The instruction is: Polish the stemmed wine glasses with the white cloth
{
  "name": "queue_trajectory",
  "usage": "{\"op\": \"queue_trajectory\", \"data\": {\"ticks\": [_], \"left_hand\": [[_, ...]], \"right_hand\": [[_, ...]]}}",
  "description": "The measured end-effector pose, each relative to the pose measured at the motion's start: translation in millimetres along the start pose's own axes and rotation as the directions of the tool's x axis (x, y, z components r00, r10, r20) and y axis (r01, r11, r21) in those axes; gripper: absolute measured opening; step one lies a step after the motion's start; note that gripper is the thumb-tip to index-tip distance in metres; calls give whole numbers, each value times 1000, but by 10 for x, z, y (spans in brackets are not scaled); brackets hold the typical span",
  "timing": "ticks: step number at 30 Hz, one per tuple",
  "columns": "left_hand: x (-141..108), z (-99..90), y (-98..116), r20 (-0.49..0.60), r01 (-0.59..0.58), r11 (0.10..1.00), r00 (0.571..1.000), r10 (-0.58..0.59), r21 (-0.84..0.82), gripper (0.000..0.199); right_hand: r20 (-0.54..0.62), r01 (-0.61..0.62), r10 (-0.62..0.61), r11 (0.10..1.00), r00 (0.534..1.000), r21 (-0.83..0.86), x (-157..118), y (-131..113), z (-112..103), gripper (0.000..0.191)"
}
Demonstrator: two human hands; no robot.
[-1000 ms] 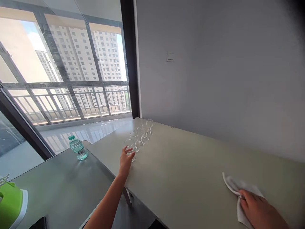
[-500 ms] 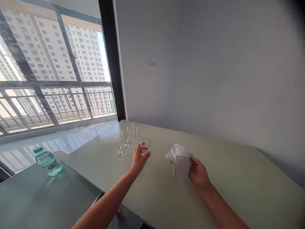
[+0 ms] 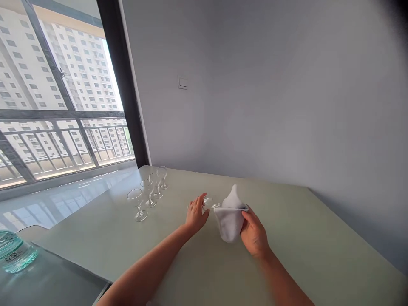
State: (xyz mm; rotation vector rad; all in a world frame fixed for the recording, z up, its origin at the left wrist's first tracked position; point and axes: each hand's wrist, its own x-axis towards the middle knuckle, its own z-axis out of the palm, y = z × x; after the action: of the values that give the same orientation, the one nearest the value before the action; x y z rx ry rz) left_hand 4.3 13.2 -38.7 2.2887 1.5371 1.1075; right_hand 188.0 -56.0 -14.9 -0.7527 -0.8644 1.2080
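My left hand (image 3: 196, 214) is closed round a clear stemmed glass (image 3: 210, 201), which is tipped sideways with its foot end toward the cloth. A white cloth (image 3: 230, 223) hangs folded from the fingers of my right hand (image 3: 254, 231), its upper part standing up in a peak. The glass and the cloth come close together; whether they touch I cannot tell. Off to the left, several more stemmed glasses (image 3: 139, 206) stand upright in a slanting row on the pale table.
The pale greenish table (image 3: 287, 250) reaches back to a grey wall (image 3: 261, 93) with a light switch (image 3: 182, 82). A teal-tinted water bottle (image 3: 17, 253) stands on a darker surface (image 3: 63, 280) at the lower left. Beyond it is a large window (image 3: 73, 76).
My left hand has carried the glass rightward from near the row and tipped it sideways, close to the cloth. My right hand has brought the cloth toward it. The view has turned right.
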Motion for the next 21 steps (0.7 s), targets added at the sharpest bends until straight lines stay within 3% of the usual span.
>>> {"op": "queue_trajectory", "data": {"ticks": [2,4,7,10,13,15,17,19,21], "left_hand": [[-52,-12,27,2,-76,996,997,76,54,53],[-94,-41,54,13,-158,981,987,158,114,52],[-139,-61,67,18,-261,942,965,263,211,48],[-161,-34,38,-22,-308,901,944,330,306,42],[-156,2,-9,-69,-353,855,911,407,380,34],[-140,8,-30,-80,-370,833,896,437,412,32],[-120,-4,-33,-97,-334,840,907,410,427,30],[-104,-28,-23,-127,-266,866,929,348,424,31],[-98,-48,-9,-149,-220,886,941,303,409,33]], "right_hand": [[137,66,-29,959,990,-276,-84,65,96,32],[219,184,-88,862,972,-471,-140,161,158,40],[256,305,-180,715,950,-629,-166,283,179,40],[240,284,-161,673,957,-683,-158,326,163,32],[194,93,33,792,980,-603,-141,301,149,33],[162,-105,195,891,967,-442,-112,250,128,34],[126,-229,263,945,957,-233,-67,178,87,33],[68,-218,223,973,972,-75,-21,101,38,30],[17,-125,125,992,992,-6,1,45,8,27]]}}
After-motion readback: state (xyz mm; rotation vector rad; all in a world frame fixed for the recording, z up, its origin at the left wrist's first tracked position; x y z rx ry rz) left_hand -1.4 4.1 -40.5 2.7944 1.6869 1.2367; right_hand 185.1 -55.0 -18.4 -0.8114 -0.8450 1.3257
